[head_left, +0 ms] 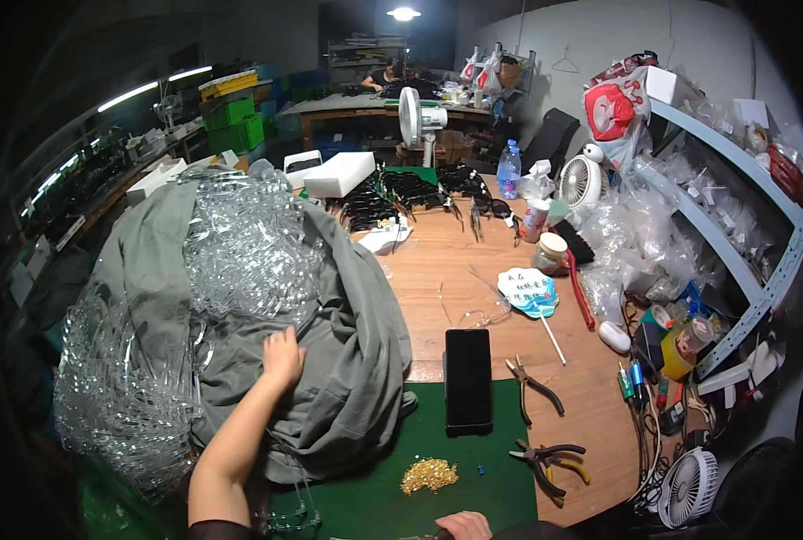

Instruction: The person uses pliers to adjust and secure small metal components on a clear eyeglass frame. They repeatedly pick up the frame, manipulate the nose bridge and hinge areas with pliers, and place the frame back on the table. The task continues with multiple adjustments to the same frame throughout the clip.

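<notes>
My left hand (284, 359) rests on a grey cloth (347, 360), its fingers curled; what lies under the fingertips is hidden. Clear, shiny plastic pieces that look like eyeglass frames (248, 243) are heaped on the cloth, and another heap of clear frames (118, 396) lies at its left side. At the lower edge, only part of my right hand (466, 525) shows. Its fingers are bent, and a dark bit beside them is too cut off to name. Just beyond it, a small pile of gold-coloured bits (429, 475) sits on a green mat (500, 423).
To the right lie a black phone (468, 378), pliers (536, 389) and more pliers (550, 468). Farther back are a jar (550, 252), a bottle (509, 169), dark frames (374, 198) and a fan (581, 180). A metal shelf (726, 234) borders the right. Another person (380, 79) sits far off.
</notes>
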### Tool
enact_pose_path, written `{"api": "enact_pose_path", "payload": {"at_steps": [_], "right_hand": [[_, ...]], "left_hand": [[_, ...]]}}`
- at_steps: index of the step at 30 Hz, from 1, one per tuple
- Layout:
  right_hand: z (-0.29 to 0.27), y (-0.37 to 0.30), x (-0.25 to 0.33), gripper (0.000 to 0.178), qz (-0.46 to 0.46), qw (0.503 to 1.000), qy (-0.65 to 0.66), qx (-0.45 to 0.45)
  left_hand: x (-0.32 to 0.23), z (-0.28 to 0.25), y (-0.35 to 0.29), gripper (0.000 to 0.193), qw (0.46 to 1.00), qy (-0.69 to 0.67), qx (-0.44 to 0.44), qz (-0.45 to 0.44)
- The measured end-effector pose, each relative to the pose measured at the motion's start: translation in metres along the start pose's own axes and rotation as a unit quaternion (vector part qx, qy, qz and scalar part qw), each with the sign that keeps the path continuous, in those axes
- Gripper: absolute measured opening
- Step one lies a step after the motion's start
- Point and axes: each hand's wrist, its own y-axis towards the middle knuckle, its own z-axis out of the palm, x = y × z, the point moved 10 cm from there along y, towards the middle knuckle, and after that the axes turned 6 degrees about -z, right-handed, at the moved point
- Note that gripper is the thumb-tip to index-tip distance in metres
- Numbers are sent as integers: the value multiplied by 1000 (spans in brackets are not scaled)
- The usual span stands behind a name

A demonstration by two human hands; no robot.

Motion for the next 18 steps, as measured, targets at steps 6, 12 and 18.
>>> {"api": "enact_pose_path", "payload": {"at_steps": [6,12,18], "right_hand": [[-6,-6,-9,33,17,999,-33,-9],[1,-10,2,33,-1,999,-46,-13],[-1,-11,7,33,-12,996,-89,-29]], "left_hand": [[-31,34,-12,14,987,111,-72,89],[-2,-13,-13,14,995,-94,-24,39],[-35,-124,-52,17,942,-335,-19,9]]}}
